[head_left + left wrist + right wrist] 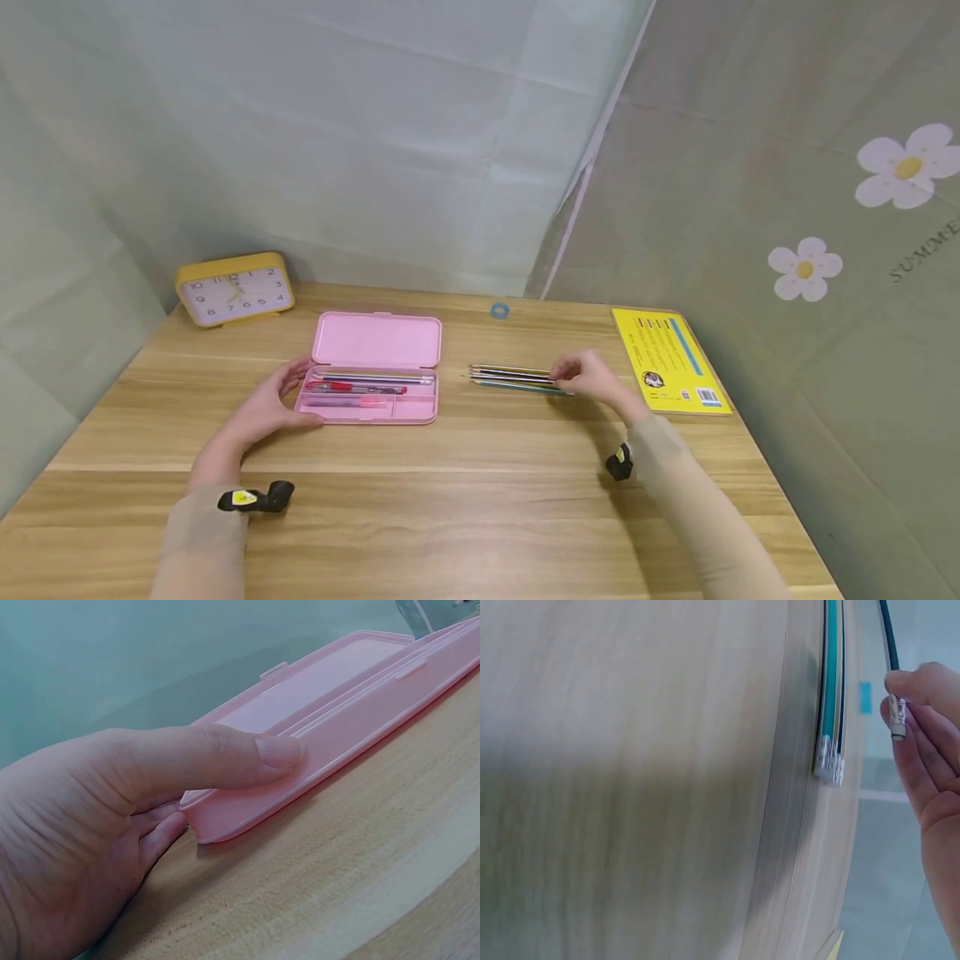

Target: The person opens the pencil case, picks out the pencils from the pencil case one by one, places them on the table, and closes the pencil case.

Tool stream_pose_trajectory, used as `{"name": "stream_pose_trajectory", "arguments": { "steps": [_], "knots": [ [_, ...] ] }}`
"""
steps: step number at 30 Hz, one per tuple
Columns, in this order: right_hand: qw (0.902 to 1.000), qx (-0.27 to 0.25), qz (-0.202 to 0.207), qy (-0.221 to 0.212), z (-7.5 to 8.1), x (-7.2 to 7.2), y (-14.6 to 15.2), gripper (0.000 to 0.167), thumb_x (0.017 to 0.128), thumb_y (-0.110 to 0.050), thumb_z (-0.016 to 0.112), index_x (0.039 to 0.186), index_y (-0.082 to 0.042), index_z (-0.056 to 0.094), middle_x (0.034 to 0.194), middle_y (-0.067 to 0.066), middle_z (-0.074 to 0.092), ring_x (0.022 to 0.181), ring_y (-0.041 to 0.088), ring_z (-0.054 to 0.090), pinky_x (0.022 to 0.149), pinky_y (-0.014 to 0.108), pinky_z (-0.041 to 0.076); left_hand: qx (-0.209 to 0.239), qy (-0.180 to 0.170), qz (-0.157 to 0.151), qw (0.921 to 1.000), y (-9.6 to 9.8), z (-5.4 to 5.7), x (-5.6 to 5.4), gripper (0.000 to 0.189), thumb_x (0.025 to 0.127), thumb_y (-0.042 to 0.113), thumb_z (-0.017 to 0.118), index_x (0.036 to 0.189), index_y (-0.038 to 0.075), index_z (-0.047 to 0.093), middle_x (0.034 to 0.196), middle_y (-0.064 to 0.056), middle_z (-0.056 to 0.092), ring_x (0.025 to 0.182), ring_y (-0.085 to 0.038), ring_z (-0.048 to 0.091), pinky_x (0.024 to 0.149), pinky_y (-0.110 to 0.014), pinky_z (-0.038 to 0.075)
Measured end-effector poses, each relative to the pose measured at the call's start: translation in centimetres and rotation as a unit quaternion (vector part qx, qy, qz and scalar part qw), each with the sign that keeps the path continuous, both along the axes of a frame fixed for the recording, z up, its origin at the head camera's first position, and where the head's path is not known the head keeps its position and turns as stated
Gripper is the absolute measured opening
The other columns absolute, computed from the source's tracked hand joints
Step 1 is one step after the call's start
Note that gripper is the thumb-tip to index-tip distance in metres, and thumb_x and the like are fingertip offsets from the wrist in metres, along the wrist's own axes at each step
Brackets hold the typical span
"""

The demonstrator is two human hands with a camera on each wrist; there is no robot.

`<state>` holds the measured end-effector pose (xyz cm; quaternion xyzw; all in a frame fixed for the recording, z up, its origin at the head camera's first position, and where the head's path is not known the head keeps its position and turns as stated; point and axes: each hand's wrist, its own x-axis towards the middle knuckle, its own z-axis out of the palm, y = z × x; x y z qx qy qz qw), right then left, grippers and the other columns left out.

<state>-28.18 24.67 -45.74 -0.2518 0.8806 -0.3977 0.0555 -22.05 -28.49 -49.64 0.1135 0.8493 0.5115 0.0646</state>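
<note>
Right wrist view shows the right hand [588,377] to the right of the pink pencil case, thumb and fingers pinching a dark pencil [890,645] near its silver eraser end. That end is apart from the remaining pencils [830,682], which lie side by side on the surface [420,517], also to the right of the case. The left hand [270,408] curls round the left end of the pink pencil case [360,731], thumb against its front wall, in what seems a steadying grip.

The work looks partly done: the lid [377,340] is open behind the compartments, and inside the case lie pencils [371,378], a red pen [341,387] and, in the front compartment, a pale pink pen [341,402]. The pencils outside appear to be what is left.

A yellow clock [240,292] stands behind and left of the case, a blue ring [499,310] lies behind and right of it, and a yellow book [667,360] lies far to its right, beyond the pencils. None of these seems in the way; the likelier hindrances are the case's right wall and the contents already crowding its long compartment.
</note>
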Motion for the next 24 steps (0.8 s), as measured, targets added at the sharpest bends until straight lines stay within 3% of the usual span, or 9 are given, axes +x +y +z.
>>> {"name": "stream_pose_trajectory", "arguments": {
  "steps": [3, 12, 24],
  "knots": [
    [0.9996, 0.020, 0.001, -0.022, 0.21, 0.12, 0.48, 0.011, 0.077, 0.009, 0.068, 0.087, 0.006, 0.070, 0.084, 0.017, 0.072, 0.071, 0.005, 0.062, 0.064, 0.016, 0.055, -0.003, 0.001, 0.002, 1.0000, 0.01, 0.03, 0.03, 0.110, 0.071, 0.014, 0.087, 0.153, -0.004, 0.015, 0.153, -0.032, 0.028, 0.141, -0.052, 0.025, 0.115, -0.064, 0.024],
    [0.9973, 0.052, -0.007, -0.051, 0.23, 0.61, 0.76, 0.010, 0.078, 0.004, 0.072, 0.089, 0.004, 0.072, 0.086, 0.014, 0.074, 0.074, 0.006, 0.064, 0.070, 0.015, 0.056, -0.022, 0.003, 0.009, 0.9997, -0.05, -0.10, -0.08, 0.111, 0.071, 0.020, 0.087, 0.153, -0.004, 0.016, 0.154, -0.031, 0.028, 0.142, -0.051, 0.025, 0.116, -0.063, 0.023],
    [0.9973, 0.053, 0.007, -0.051, -0.28, 0.95, 0.93, 0.011, 0.078, 0.004, 0.072, 0.089, 0.004, 0.071, 0.086, 0.015, 0.073, 0.077, 0.009, 0.065, 0.072, 0.016, 0.057, -0.022, 0.001, 0.009, 0.9997, -0.13, -0.25, -0.12, 0.112, 0.071, 0.021, 0.088, 0.153, -0.005, 0.016, 0.154, -0.031, 0.027, 0.142, -0.051, 0.024, 0.116, -0.065, 0.022]
  ]
}}
